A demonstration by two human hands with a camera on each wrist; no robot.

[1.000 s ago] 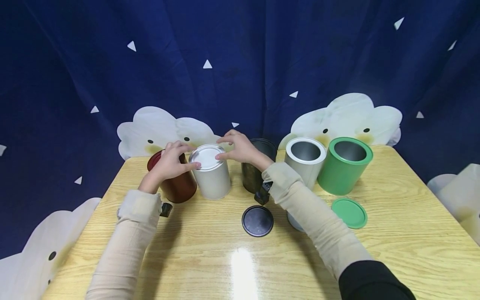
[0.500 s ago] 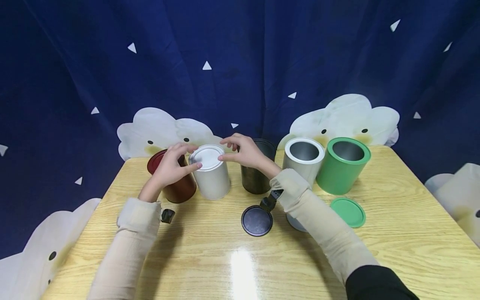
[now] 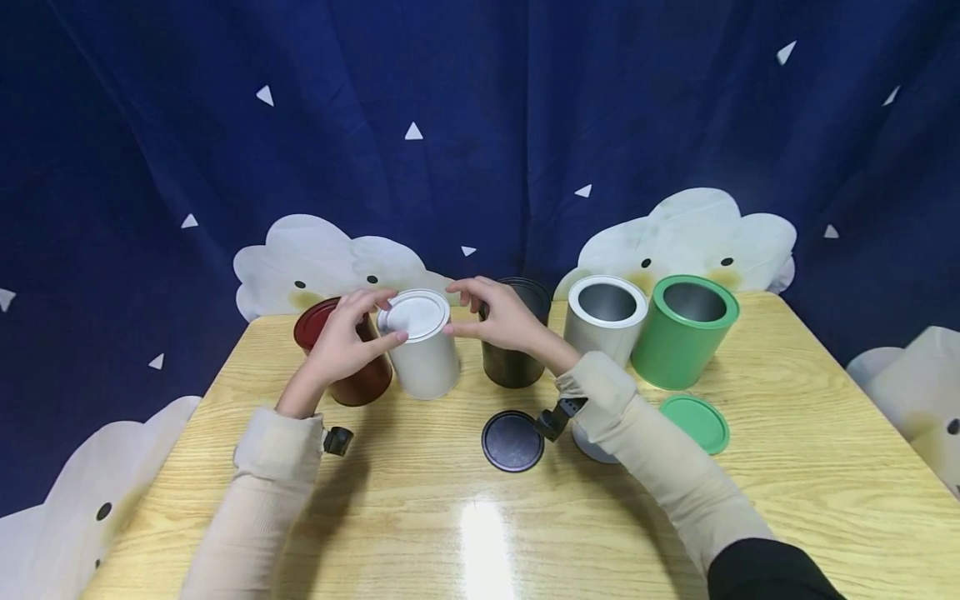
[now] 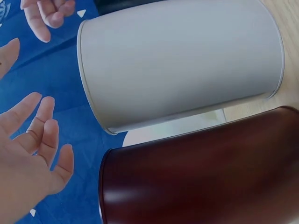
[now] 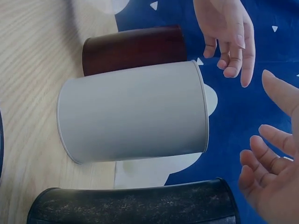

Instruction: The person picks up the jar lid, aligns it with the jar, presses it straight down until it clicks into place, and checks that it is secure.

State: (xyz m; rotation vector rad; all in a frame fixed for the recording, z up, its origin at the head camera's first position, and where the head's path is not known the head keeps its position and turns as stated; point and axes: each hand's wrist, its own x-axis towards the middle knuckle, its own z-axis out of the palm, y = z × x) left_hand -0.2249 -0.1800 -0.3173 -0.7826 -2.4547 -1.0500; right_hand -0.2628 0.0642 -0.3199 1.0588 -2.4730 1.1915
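A white can point(image 3: 426, 367) stands upright on the table, with a pale lid point(image 3: 414, 315) on its top. To the left of that lid is my left hand point(image 3: 348, 337), fingers loosely bent and nothing in its grasp. On the other side hovers my right hand point(image 3: 498, 317), thumb and fingers spread apart, also holding nothing. Both wrist views show the hands above the can's top end, apart from its wall. Next to the left hand is a dark red can point(image 3: 363, 379), its top partly covered. Beneath the right hand stands a black can point(image 3: 510, 367).
An open white-rimmed can point(image 3: 596, 337) and an open green can point(image 3: 671, 350) stand at right. A black lid point(image 3: 513, 442) and a green lid point(image 3: 697, 423) lie in front; a pale disc point(image 3: 592, 447) is partly hidden by my right sleeve. A blue curtain point(image 3: 480, 125) hangs behind.
My right hand has drawn back to the right, its thumb passing from over the lid to the can's edge. The left hand has barely moved. The cans keep their places.
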